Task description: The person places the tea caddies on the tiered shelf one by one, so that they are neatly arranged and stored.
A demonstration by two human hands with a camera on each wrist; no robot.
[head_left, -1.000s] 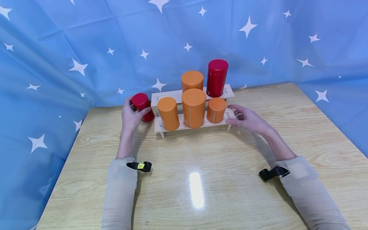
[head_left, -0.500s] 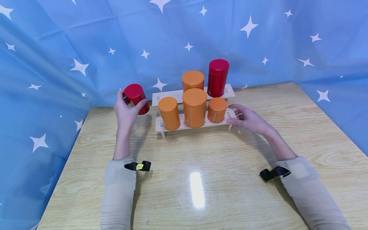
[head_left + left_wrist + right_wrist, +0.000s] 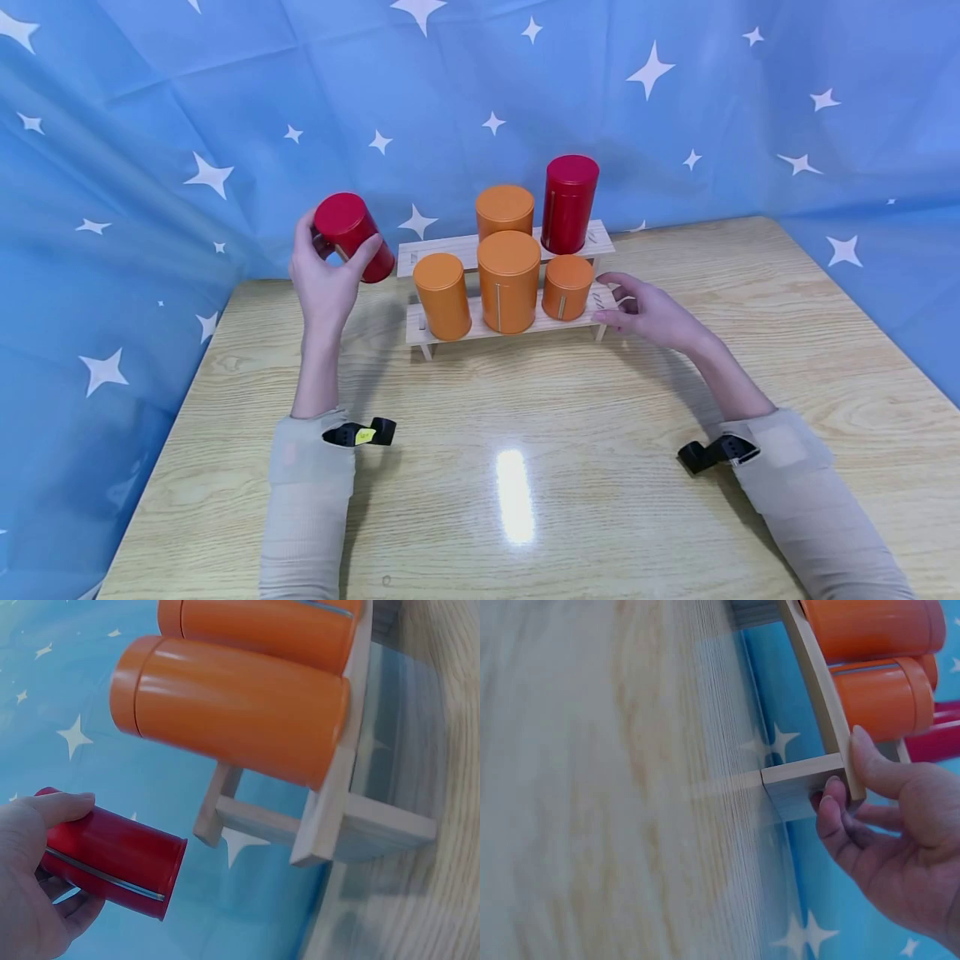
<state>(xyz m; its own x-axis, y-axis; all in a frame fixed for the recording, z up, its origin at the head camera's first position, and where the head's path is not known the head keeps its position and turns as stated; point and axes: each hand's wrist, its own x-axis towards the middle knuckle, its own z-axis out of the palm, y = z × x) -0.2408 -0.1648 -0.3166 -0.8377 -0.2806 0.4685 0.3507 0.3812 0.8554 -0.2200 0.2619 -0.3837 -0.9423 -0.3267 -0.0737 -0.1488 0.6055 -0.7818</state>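
Observation:
My left hand grips a red canister around its side, thumb on the near side. The canister is tilted and held above the table, just left of a two-tier wooden rack. In the left wrist view a metal strip runs along the red canister, and its base points toward the rack. At the rack's other end, my right hand pinches the right end of the lower tier. The right wrist view has the thumb on top of the board and fingers curled beneath, beside the rack's leg.
Three orange canisters stand on the lower tier: a medium one, a large one and a short one. The upper tier bears another orange canister and a tall red one. A blue star-printed cloth hangs behind the wooden table.
My left hand has raised the red canister off the table beside the rack, shifting it slightly left and then up. My right hand stays at the rack's right end.

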